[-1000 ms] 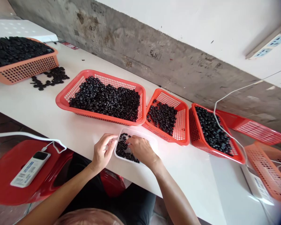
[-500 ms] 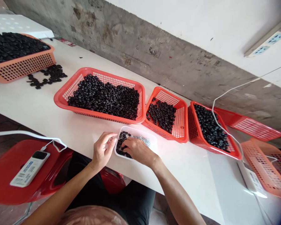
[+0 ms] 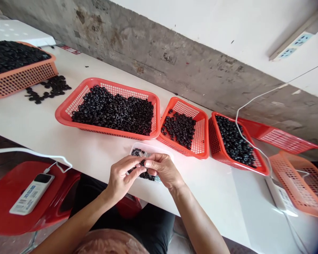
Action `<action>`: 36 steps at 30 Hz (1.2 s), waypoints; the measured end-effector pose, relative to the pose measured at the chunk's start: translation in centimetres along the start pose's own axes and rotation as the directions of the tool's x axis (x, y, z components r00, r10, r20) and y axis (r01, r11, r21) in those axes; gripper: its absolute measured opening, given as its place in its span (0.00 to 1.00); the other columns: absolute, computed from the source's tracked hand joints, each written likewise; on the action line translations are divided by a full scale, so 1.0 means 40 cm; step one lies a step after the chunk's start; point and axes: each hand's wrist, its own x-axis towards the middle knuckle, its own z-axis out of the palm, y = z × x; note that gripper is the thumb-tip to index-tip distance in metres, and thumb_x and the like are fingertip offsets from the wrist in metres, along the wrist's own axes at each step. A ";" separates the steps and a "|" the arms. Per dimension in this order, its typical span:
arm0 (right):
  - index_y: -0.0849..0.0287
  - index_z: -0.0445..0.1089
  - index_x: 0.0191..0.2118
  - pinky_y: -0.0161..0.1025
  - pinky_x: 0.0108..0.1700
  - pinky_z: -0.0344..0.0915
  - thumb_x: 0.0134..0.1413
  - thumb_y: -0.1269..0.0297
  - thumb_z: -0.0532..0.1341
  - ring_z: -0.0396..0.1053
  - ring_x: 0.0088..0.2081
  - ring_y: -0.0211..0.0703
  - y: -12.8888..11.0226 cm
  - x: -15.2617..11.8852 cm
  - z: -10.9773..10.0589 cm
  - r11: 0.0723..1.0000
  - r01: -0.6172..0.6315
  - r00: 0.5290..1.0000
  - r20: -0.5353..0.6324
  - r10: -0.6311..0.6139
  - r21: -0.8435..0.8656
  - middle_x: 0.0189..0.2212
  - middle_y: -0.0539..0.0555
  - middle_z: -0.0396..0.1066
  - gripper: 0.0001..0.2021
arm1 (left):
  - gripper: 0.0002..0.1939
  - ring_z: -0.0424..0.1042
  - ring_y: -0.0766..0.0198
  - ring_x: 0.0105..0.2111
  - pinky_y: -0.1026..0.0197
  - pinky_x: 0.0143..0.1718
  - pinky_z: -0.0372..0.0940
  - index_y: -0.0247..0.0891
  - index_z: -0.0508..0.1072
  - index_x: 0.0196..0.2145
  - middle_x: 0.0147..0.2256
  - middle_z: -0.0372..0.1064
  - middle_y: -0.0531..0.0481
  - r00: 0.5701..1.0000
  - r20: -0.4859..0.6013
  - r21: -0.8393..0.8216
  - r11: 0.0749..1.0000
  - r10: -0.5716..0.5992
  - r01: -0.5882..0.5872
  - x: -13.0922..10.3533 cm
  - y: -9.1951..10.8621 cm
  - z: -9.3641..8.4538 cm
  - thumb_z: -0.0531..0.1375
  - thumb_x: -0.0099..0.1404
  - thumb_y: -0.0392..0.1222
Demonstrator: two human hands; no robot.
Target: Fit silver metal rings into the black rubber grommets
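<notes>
The left hand (image 3: pixel 124 174) and right hand (image 3: pixel 163 169) pinch one small black part (image 3: pixel 142 163) above the translucent plastic box (image 3: pixel 152 145), partly hiding it; beyond the box stands a large red basket (image 3: pixel 62 114) of black rings (image 3: pixel 113 111).

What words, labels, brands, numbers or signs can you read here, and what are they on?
None can be read with certainty.
White power bank on the red seat: blue and dark print, too small and blurred.
White block at the right of the table: faint print, too blurred.
Red-and-white label near the wall: pale marks, too small.
</notes>
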 end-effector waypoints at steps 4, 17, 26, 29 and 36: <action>0.60 0.75 0.25 0.32 0.23 0.54 0.42 0.45 0.72 0.57 0.18 0.31 -0.010 0.005 -0.006 0.994 0.028 0.999 -0.015 -0.030 -0.109 0.17 0.48 0.68 0.21 | 0.11 0.78 0.58 0.38 0.58 0.42 0.73 0.39 0.80 0.46 0.43 0.78 0.44 0.957 0.057 -0.269 0.919 -0.285 0.289 0.000 0.000 -0.005 0.63 0.67 0.44; 0.57 0.75 0.46 0.35 0.35 0.65 0.62 0.74 0.60 0.75 0.36 0.43 0.007 -0.008 -0.074 -0.208 0.103 0.987 0.125 -0.096 -0.973 0.39 0.56 0.73 0.10 | 0.15 0.74 0.65 0.31 0.63 0.36 0.70 0.37 0.78 0.48 0.31 0.72 0.51 0.894 0.147 -0.263 0.855 -0.424 0.448 -0.004 -0.026 -0.022 0.64 0.66 0.47; 0.62 0.74 0.40 0.36 0.33 0.64 0.65 0.74 0.55 0.75 0.34 0.44 0.021 0.019 -0.066 -0.180 0.051 0.988 0.076 -0.134 -0.982 0.40 0.58 0.74 0.09 | 0.15 0.72 0.66 0.32 0.63 0.36 0.70 0.40 0.78 0.50 0.37 0.69 0.49 0.923 0.169 -0.223 0.898 -0.347 0.378 -0.006 -0.021 -0.021 0.60 0.70 0.46; 0.61 0.76 0.39 0.36 0.39 0.66 0.64 0.72 0.57 0.74 0.36 0.42 0.017 0.013 -0.084 0.104 0.131 0.956 0.097 -0.278 -0.986 0.37 0.57 0.75 0.09 | 0.13 0.73 0.66 0.32 0.64 0.35 0.70 0.38 0.78 0.46 0.36 0.70 0.49 0.919 0.173 -0.219 0.896 -0.355 0.387 -0.004 -0.012 -0.023 0.60 0.69 0.46; 0.59 0.80 0.37 0.35 0.28 0.61 0.55 0.57 0.64 0.64 0.23 0.37 0.005 -0.011 -0.122 0.787 0.157 0.946 -0.138 -0.293 -0.597 0.23 0.50 0.72 0.12 | 0.10 0.73 0.66 0.28 0.66 0.31 0.67 0.36 0.78 0.39 0.33 0.75 0.48 0.959 0.175 0.022 0.975 -0.223 0.222 0.021 0.008 0.003 0.58 0.70 0.43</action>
